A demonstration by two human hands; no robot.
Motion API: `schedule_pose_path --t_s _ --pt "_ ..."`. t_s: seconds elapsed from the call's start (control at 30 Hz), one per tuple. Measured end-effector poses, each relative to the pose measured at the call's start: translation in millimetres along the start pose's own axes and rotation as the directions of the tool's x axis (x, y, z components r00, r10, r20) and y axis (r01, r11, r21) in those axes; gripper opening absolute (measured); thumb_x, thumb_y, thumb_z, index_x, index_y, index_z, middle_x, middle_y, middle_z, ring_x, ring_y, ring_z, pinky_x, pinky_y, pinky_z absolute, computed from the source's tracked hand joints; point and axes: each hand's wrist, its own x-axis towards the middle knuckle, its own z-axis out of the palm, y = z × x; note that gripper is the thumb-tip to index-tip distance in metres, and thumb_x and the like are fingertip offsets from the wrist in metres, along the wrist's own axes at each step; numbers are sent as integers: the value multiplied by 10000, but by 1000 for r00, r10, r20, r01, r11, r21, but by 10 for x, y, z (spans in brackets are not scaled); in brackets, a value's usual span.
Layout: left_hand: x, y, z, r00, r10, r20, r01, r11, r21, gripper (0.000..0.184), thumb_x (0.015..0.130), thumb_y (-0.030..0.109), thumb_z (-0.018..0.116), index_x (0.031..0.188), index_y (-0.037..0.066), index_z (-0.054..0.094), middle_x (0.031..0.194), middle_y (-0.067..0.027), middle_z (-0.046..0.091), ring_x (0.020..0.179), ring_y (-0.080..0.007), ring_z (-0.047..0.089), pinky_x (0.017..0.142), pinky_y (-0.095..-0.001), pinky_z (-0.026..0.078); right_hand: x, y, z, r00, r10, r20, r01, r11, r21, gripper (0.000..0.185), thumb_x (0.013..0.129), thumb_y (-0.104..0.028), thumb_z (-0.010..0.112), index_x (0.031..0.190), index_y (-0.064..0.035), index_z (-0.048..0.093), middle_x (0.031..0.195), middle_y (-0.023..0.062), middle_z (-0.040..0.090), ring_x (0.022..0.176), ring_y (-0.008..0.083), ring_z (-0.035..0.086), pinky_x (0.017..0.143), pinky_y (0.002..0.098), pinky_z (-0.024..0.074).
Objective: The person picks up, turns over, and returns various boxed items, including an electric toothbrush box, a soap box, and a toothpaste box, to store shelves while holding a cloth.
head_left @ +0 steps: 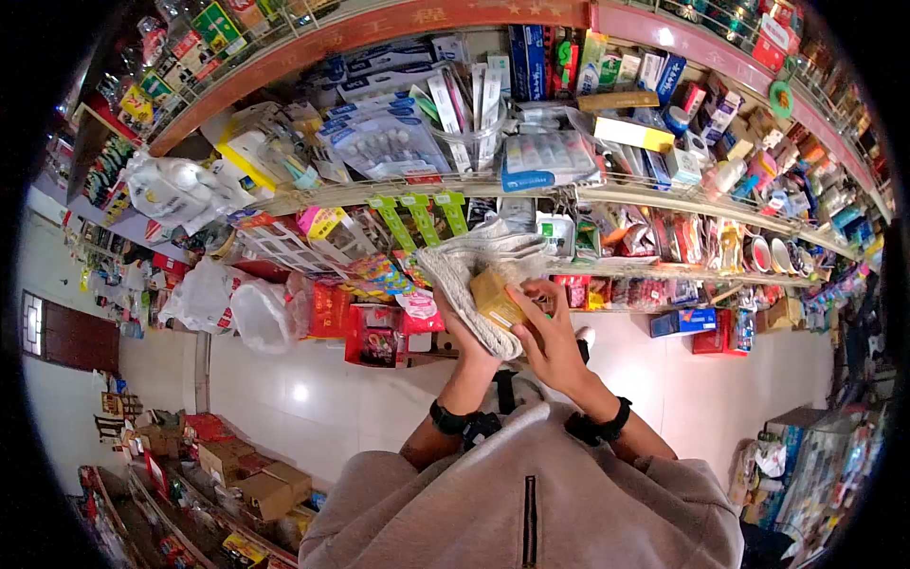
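Grey soft-fabric top (427, 517), dark straight zip, closest. Left hand (466, 334) holds a folded off-white knit bundle (445, 270), ribbed, coarse. Small gold-tan box (495, 297), square-edged, sits on the knit. Right hand (553, 337) has digits on the box; can't tell if gripping. Behind: glossy blister packs (384, 142), wire-edged shelf (654, 201). Red header strip (408, 17) carries pale Chinese characters; small labels unreadable.

A greyish-beige top (408, 512) with 1 dark vertical zip (530, 522) has loose sleeves (678, 484). They end short of 2 black straps, the left strap (445, 418) and right strap (621, 414), each with a chunky dark piece. The left hand (464, 334) and right hand (555, 341) are ungloved.
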Motion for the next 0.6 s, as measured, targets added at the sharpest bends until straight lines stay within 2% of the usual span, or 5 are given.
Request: schedule_pose_path --t_s 0.17,0.2,0.3,0.5,0.6 --pt "98 -117 -242 995 61 -73 -57 997 54 687 886 680 344 1190 90 524 1127 -142 579 986 -328 611 867 -470 526 -27 -14 -8 1000 17 20 -18 997 75 475 872 -91 631 1338 -63 543 1142 168 437 1061 293 481 925 341 412" --pt "-33 -92 -147 996 -79 46 82 995 -63 711 917 680 282 1297 101 439 1149 -129 562 1064 -315 592 915 -446 518 -6 -44 -21 1000 14 22 -16 997 76 475 872 -91 631 1338 -63 543 1142 168 437 1061 293 481 925 341 412" --pt "-41 -230 -286 976 9 218 -19 999 44 736 922 685 240 1295 84 444 1173 -145 552 1079 -331 578 937 -433 504 112 -175 -41 1000 -19 -8 20 995 93 479 864 -80 637 1333 -58 547 1131 163 446 1039 285 483 926 345 406" --pt "-166 -115 -241 996 50 78 -56 995 84 743 902 698 261 1256 88 495 1167 -148 560 1033 -325 589 914 -456 494 95 -213 35 999 3 -51 5 988 155 479 856 -99 662 1327 -104 572 1108 148 458 993 268 488 886 343 425" --pt "-179 75 -177 996 84 -2 -83 988 129 684 927 649 285 1230 67 478 1137 -147 557 1014 -319 603 894 -459 514 -12 -207 -27 996 -15 92 -2 984 177 467 868 -88 647 1326 -67 562 1106 139 444 1022 261 471 936 337 393"
